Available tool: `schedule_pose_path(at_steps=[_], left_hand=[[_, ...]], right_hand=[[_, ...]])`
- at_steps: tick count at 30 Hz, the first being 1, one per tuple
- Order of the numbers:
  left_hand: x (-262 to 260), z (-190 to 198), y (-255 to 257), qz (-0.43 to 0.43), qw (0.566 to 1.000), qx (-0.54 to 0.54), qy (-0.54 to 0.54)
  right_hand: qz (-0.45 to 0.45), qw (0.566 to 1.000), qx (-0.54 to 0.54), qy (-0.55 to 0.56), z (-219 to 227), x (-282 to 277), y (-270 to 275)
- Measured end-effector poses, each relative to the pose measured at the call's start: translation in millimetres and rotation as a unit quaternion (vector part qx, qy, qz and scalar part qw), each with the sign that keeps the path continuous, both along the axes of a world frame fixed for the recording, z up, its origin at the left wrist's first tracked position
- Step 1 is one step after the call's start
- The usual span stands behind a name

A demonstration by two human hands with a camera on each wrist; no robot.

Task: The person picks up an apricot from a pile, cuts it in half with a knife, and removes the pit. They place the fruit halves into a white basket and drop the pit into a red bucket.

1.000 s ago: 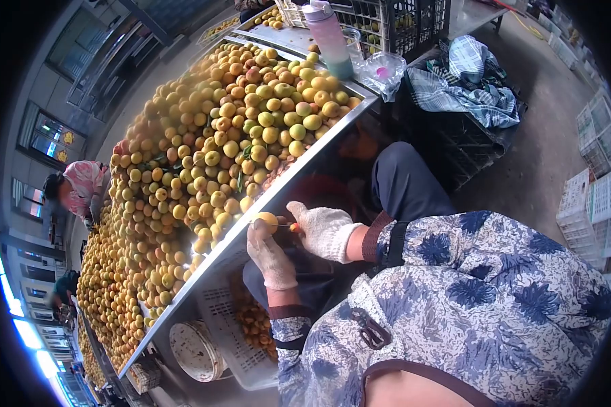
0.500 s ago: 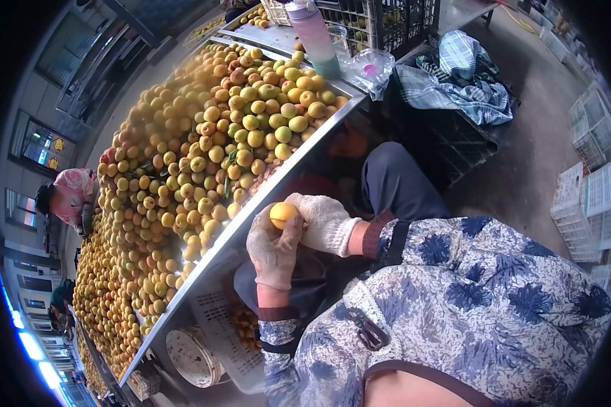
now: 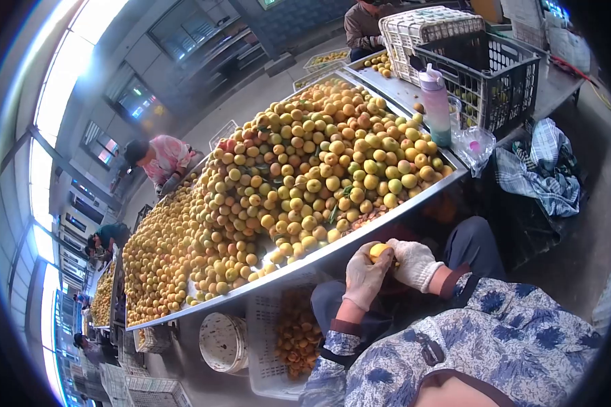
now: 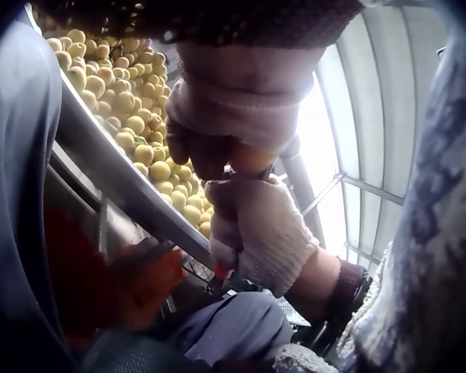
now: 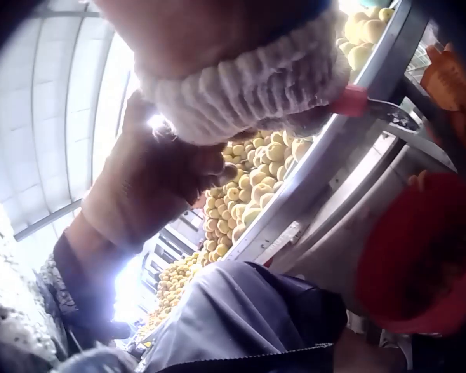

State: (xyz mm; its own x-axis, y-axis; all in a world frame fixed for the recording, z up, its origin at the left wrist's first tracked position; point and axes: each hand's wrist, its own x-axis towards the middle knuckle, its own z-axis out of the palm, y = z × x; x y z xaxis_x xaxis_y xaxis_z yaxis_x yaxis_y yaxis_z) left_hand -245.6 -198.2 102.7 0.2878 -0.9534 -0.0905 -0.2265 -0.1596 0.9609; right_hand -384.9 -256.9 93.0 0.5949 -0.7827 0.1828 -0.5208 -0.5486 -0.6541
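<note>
In the head view my gloved left hand grips a yellow-orange fruit at its fingertips. Against it is my gloved right hand, its fingers curled. A red handle with a thin metal part sticks out of the right hand in the right wrist view; most of this tool is hidden. The left wrist view shows the fruit between the left hand above and the right hand below. Both hands are over the lap, beside the table's metal edge.
Heaped fruit covers much of the table. Under its edge stand a white bucket and a crate of orange pieces. A bottle and black crate are at the far right end; a red container is below. Several people work nearby.
The head view has swung, shifting the hands to the right in it. One second ago the hands were slightly apart with a thin tool between them; they came together around the fruit and remain close.
</note>
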Motion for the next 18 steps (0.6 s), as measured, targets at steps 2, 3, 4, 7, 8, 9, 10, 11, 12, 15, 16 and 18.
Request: schedule_pose_path(at_steps=[2,3,4,7,8,9,10,11,12,15,16,18], left_hand=[[-2.8,-6.6,0.6,-0.007,1.000,0.012,0.022],[-5.8,-1.3,3.1,-0.018,0.999,0.023,-0.016],[-8.2,5.2,6.3,-0.029,0.998,0.033,-0.054],[-12.4,9.7,6.9,-0.040,0.986,0.022,-0.159],[-13.6,16.0,6.2,-0.040,0.977,0.010,-0.208],[-14.6,25.8,6.5,-0.034,0.978,0.000,-0.204],[-15.5,36.1,7.6,-0.053,0.971,0.005,-0.233],[-15.7,42.3,7.1,-0.069,0.963,0.010,-0.261],[-15.9,43.9,6.0,-0.057,0.966,0.002,-0.253],[-14.3,41.3,8.9,-0.080,0.954,0.006,-0.289],[-13.3,35.8,10.7,-0.086,0.956,0.006,-0.281],[-11.2,26.9,12.8,-0.092,0.958,0.002,-0.273]], right_hand=[[-0.008,0.999,0.038,0.027,-0.6,-2.4,4.7],[-0.013,0.999,0.043,0.029,-1.1,-4.3,7.0],[-0.017,0.998,0.046,0.031,-1.0,-5.9,8.3],[-0.051,0.998,0.033,0.019,-4.3,-6.0,8.3],[-0.062,0.998,0.022,0.012,-4.3,-5.3,7.9],[-0.074,0.997,0.008,0.007,-1.5,-5.0,9.7],[-0.084,0.996,-0.007,-0.021,1.9,-5.0,11.7],[-0.089,0.996,-0.002,-0.022,8.1,-5.4,13.9],[-0.091,0.996,0.005,-0.020,13.9,-7.2,16.5],[-0.064,0.998,0.019,-0.010,9.8,-11.3,14.9],[-0.048,0.997,0.050,-0.019,10.6,-12.9,15.5],[-0.016,0.999,0.049,-0.013,6.3,-14.6,16.2]])
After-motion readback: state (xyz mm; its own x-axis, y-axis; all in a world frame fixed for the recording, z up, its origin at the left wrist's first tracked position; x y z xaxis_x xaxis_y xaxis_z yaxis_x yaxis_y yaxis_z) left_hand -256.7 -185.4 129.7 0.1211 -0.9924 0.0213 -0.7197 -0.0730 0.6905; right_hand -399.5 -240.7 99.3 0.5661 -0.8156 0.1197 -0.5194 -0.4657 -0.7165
